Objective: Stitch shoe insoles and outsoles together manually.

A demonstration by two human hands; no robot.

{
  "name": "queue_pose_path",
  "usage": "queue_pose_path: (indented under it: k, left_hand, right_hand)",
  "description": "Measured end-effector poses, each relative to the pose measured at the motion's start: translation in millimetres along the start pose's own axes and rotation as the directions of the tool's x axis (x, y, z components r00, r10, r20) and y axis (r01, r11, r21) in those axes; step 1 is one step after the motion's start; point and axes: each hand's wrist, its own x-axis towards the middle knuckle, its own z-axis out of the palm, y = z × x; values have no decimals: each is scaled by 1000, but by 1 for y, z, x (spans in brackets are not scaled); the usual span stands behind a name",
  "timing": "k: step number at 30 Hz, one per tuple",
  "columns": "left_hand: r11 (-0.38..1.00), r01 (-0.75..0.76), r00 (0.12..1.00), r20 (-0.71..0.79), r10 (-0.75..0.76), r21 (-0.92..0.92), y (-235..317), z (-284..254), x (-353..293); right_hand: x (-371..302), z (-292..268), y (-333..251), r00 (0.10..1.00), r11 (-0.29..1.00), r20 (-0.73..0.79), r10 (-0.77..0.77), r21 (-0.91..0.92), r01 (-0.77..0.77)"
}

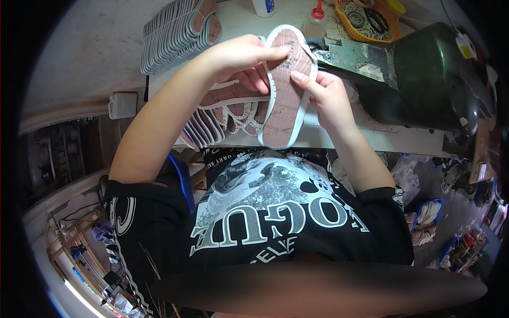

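Observation:
A shoe insole [286, 114] with a pinkish-brown woven face and a white edge strip stands upright between my hands, above the table's near edge. My left hand [245, 59] grips its upper left side, thumb pressed on the face and the other fingers curled at the back. On the opposite edge, my right hand [328, 98] pinches the insole at mid-height with its thumb on the face; its other fingers are partly hidden behind. More insoles [233, 96] of the same kind lie on the table under my left hand, some overlapping and some standing in a row.
A tied stack of insoles [177, 32] stands at the back left. Behind my right hand is a worn green machine [366, 55] beside a large dark green rounded body [435, 74]. A yellow basket [347, 24] of cords and a red-tipped bottle [317, 15] are at the back.

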Motion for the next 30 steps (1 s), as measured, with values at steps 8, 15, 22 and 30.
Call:
queue_pose_path:
  k: [8,15,22,30]
  left_hand:
    - [989,-45,985,-172,19,-144,-22,-3,24]
    - [958,-96,973,-230,32,-272,-25,-11,34]
    - [999,-38,975,-218,33,-18,-8,-35,51]
    - [465,-427,726,-12,688,775,21,-75,86]
  right_hand:
    - [-14,-12,7,993,992,-14,116,-55,-116]
    - [-48,2,28,926,927,178,333,118,-356]
    - [-34,17,9,981,936,20,193,296,-190]
    - [0,22,1,991,928,-33,128,357,-108]
